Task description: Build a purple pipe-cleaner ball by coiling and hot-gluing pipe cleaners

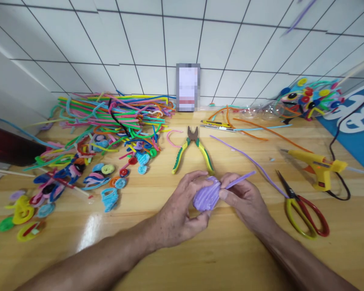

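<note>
Ribbed purple piece (208,197), I see, is held in the left hand (183,204) on the person's side of the pliers (193,141); the right hand (245,198) pinches a purple strand (242,179) at its edge.

A white tiled wall (145,42) backs a glossy wooden tabletop (212,258).

left hand (182,206): holds purple coil (206,196) | right hand (247,200): pinches purple strip (241,179) | pliers (193,137): beyond

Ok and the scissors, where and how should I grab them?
I'd take the scissors by their red and yellow handle loops, coming from the near side, probably with your right hand once it's free: the loops lie toward you, while the pointed blades face away.
</note>
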`<state>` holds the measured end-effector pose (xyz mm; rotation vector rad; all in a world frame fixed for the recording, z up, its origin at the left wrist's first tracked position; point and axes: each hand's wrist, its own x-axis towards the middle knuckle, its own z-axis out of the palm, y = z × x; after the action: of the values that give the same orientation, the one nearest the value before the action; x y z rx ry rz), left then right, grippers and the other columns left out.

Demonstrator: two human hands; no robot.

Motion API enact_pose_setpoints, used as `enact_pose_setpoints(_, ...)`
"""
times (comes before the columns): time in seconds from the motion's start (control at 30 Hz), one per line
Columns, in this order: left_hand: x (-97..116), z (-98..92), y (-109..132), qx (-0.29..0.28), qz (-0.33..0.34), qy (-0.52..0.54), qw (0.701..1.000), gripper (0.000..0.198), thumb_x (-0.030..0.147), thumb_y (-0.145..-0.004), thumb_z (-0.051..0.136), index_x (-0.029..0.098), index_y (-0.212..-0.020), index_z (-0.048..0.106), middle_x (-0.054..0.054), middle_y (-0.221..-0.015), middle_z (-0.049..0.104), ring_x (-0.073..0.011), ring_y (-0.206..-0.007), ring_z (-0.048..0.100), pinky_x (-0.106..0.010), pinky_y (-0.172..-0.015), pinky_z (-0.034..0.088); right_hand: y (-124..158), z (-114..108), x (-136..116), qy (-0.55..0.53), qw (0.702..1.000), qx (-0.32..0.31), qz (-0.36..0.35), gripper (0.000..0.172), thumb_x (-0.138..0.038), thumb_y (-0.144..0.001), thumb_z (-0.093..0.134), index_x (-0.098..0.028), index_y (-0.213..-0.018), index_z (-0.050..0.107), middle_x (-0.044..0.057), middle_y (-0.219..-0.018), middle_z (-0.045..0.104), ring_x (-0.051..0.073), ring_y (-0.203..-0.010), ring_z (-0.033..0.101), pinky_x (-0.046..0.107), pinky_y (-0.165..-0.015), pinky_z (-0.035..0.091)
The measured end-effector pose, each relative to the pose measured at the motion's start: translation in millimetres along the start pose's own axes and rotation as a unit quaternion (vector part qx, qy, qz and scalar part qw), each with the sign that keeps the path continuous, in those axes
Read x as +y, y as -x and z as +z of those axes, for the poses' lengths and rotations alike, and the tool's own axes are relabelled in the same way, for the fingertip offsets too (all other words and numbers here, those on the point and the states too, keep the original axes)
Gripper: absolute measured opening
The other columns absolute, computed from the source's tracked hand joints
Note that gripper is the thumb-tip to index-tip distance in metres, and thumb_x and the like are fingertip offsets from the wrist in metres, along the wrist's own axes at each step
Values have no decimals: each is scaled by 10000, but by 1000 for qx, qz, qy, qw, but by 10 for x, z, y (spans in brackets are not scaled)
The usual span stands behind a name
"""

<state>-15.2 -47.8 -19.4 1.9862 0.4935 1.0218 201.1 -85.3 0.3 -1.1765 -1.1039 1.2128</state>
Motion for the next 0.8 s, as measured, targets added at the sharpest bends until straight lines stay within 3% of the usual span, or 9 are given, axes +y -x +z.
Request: enact_pose_setpoints(0.8,5,5,-14,6,10,2,1000,817,76,-880,712,328,-1609,440,-118,-1535,595,-306,-1546,497,-549,-1272,530,-6,-13,25,6,1000,-9,-3,329,-522,-850,925,-259,-845,727,5,-819,692,172,-764,671,300,-725,594)
